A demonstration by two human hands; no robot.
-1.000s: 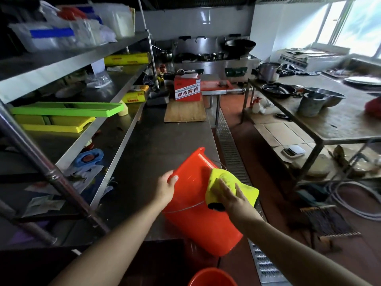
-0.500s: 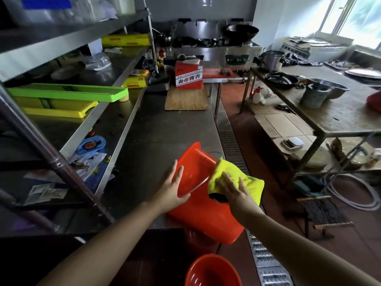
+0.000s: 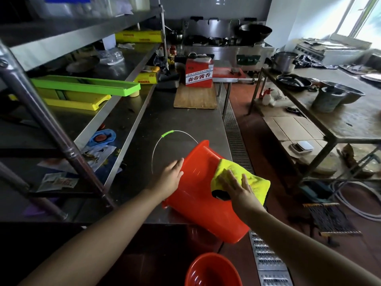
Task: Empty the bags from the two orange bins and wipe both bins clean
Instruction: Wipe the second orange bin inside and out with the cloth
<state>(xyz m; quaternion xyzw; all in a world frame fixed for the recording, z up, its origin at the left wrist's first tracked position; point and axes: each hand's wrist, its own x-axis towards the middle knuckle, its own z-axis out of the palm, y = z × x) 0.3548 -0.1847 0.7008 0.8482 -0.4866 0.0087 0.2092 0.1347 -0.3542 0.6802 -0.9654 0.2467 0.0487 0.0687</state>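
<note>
While one orange bin [image 3: 198,195] lies tipped on its side at the near edge of the steel counter [image 3: 175,122], a person wipes its outer wall with a yellow cloth [image 3: 241,178]. The right hand [image 3: 239,188] lies flat on the cloth, fingers straight, pressing it to the upper flank of the bin and pinching nothing. The left hand [image 3: 171,178], also flat and relaxed, rests against the bin's left wall and steadies it.

The bin's long axis runs diagonally: one end [image 3: 203,143] points away over the counter, the other [image 3: 233,234] overhangs the counter edge toward the person and the floor (which end is the mouth cannot be told from here). The unwiped wall lies below and nearer than the cloth, so the right hand is the closer one for the next stroke, which would likely run down that axis while the left holds.

The bin's wire handle [image 3: 165,145] with a green grip arcs free over the counter, just beyond the left hand. A second orange bin [image 3: 212,271] stands upright on the floor below, mouth up, no bag visible in it. A wooden board [image 3: 195,98] and red box [image 3: 199,76] sit well apart, farther along the counter; a floor drain grate [image 3: 237,141] runs beside it. Nothing blocks the stroke.
</note>
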